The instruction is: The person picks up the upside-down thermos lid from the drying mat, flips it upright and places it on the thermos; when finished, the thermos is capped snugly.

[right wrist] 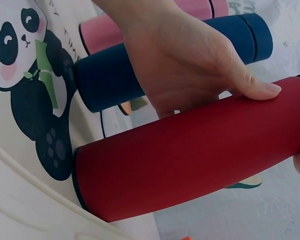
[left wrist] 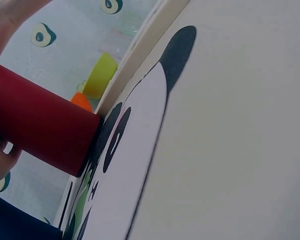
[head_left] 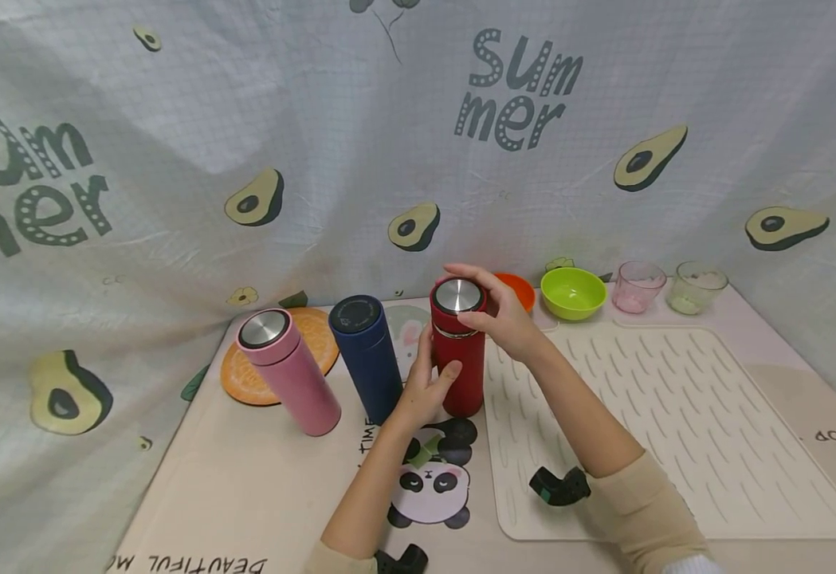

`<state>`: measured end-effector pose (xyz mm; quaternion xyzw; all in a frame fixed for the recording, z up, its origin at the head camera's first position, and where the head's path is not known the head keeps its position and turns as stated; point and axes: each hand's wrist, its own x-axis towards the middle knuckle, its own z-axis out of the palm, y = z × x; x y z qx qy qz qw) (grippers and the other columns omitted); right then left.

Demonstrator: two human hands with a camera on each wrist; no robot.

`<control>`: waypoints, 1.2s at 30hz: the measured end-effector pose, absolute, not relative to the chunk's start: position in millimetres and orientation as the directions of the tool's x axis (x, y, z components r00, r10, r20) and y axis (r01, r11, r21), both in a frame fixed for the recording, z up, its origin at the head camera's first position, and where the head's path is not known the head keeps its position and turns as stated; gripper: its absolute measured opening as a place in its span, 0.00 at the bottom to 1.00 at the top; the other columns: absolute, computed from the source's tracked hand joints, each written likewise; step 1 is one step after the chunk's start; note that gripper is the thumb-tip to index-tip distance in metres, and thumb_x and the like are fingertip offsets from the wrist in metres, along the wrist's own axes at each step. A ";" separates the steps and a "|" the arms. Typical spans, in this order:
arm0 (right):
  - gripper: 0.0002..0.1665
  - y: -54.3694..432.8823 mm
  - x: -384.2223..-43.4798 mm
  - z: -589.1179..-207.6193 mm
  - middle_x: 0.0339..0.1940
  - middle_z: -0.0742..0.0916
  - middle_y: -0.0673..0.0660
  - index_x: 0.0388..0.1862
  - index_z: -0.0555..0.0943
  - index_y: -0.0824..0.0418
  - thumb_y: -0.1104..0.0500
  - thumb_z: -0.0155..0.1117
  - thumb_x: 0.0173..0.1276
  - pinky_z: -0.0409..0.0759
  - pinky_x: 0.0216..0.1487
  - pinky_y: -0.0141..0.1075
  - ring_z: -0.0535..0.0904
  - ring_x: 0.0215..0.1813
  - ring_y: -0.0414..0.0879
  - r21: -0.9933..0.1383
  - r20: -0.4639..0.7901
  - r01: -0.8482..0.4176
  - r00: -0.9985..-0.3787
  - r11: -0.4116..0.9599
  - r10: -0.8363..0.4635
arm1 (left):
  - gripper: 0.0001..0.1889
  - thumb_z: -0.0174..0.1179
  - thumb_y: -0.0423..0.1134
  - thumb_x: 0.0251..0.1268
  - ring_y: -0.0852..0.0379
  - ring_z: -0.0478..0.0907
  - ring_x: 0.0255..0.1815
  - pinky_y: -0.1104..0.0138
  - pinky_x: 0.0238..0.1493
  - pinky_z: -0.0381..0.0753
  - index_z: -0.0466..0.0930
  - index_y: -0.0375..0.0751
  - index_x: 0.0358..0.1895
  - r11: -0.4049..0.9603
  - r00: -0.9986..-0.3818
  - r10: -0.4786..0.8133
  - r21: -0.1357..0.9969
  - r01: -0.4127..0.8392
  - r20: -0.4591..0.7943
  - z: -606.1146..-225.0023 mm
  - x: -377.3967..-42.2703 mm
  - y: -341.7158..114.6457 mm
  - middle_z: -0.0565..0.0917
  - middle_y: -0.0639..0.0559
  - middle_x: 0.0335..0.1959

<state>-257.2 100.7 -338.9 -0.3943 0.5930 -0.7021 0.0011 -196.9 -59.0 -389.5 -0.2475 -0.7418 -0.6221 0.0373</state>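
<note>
A red thermos flask (head_left: 466, 383) with a steel-topped lid (head_left: 458, 296) stands upright on the table, left of the pale ribbed mat. My left hand (head_left: 426, 392) holds its body from the left, thumb across the front. Around the lid, the fingers and thumb of my right hand (head_left: 507, 320) grip from the right. In the right wrist view, the left hand (right wrist: 185, 60) lies against the red body (right wrist: 190, 150). The left wrist view shows the flask's base (left wrist: 75, 135) on the table. Left of it stand a blue flask (head_left: 370, 359) and a pink flask (head_left: 299, 379).
The ribbed mat (head_left: 640, 414) covers the table's right side. Behind it are an orange bowl (head_left: 521, 292), a green bowl (head_left: 573, 295), a pink glass (head_left: 636, 288) and a greenish glass (head_left: 696, 288). An orange-slice placemat (head_left: 245, 379) lies under the pink flask's side.
</note>
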 end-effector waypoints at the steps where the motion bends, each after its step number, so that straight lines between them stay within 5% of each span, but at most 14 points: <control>1: 0.38 101.1 -257.5 -338.9 0.56 0.75 0.54 0.64 0.60 0.74 0.58 0.64 0.60 0.75 0.52 0.38 0.72 0.54 0.50 -0.835 0.550 -0.465 -0.689 -0.294 -0.472 | 0.34 0.46 0.33 0.69 0.40 0.59 0.65 0.45 0.62 0.56 0.37 0.36 0.70 0.104 -0.875 0.321 0.905 0.413 0.363 -389.3 -196.8 -58.9 0.61 0.33 0.64; 15: 0.38 103.0 -262.3 -336.6 0.51 0.75 0.58 0.60 0.67 0.65 0.59 0.73 0.51 0.77 0.48 0.39 0.72 0.51 0.53 -0.859 0.508 -0.460 -0.715 -0.224 -0.480 | 0.34 0.47 0.43 0.70 0.45 0.59 0.66 0.48 0.63 0.57 0.38 0.42 0.71 0.084 -0.849 0.337 0.884 0.459 0.408 -408.6 -209.6 -60.2 0.61 0.38 0.64; 21: 0.36 105.3 -261.0 -332.1 0.55 0.74 0.62 0.61 0.64 0.71 0.65 0.67 0.55 0.76 0.50 0.41 0.71 0.54 0.53 -0.863 0.490 -0.478 -0.713 -0.163 -0.501 | 0.34 0.46 0.33 0.69 0.41 0.58 0.66 0.49 0.63 0.57 0.36 0.35 0.70 0.097 -0.862 0.342 0.898 0.428 0.374 -389.5 -198.1 -59.0 0.60 0.33 0.64; 29: 0.40 110.3 -258.1 -320.8 0.56 0.75 0.56 0.66 0.64 0.56 0.63 0.69 0.54 0.78 0.47 0.41 0.73 0.53 0.49 -0.829 0.418 -0.556 -0.692 0.065 -0.589 | 0.35 0.46 0.36 0.69 0.41 0.58 0.66 0.47 0.63 0.58 0.35 0.35 0.70 0.103 -0.869 0.340 0.904 0.415 0.360 -390.3 -197.8 -59.1 0.60 0.33 0.64; 36: 0.38 109.1 -258.9 -321.2 0.57 0.74 0.60 0.65 0.64 0.65 0.68 0.66 0.55 0.77 0.49 0.42 0.72 0.54 0.51 -0.851 0.441 -0.525 -0.676 -0.035 -0.590 | 0.35 0.47 0.36 0.69 0.41 0.58 0.65 0.48 0.63 0.57 0.36 0.35 0.70 0.099 -0.865 0.338 0.900 0.424 0.371 -390.5 -198.3 -59.5 0.61 0.33 0.63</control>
